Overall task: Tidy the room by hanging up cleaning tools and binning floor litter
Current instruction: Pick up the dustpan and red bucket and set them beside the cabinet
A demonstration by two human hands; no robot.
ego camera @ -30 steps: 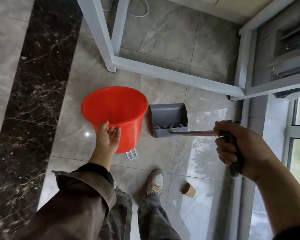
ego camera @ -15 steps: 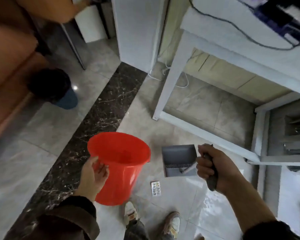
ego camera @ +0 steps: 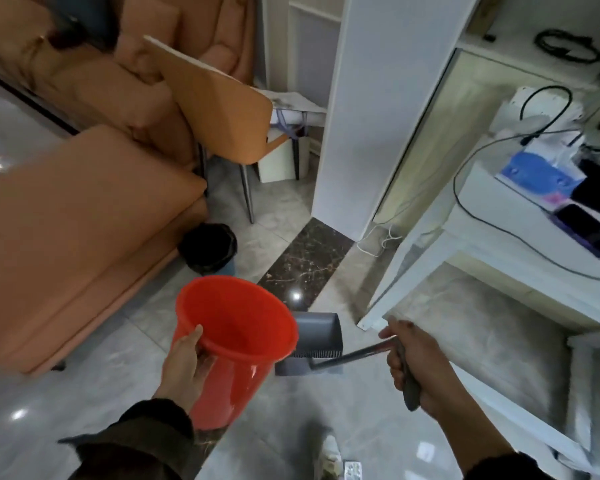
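1. Grey glossy floor tiles are covering the room, with a dark marble strip running across them toward a white partition.
2. An orange sofa is filling the left side, and an orange chair is standing behind it.
3. A small bin with a black liner is sitting on the floor just beside the sofa's front corner.
4. A white desk is standing on the right, carrying black cables, a blue packet and a dark phone.
5. The left hand is gripping the near rim of a red plastic bucket, thumb lying over the rim and fingers curled against the outer wall.
6. The bucket is being held clear of the floor, tilted so its mouth is facing up and away from the person.
7. The right hand is wrapped in a closed fist around the grey grip of a long-handled dustpan.
8. The dustpan's grey pan is hanging just beside the bucket on its right, partly hidden behind the bucket's rim, with its comb teeth facing the viewer.
9. A blister pack of pills is lying on the tiles at the bottom edge, just beside a light sneaker.
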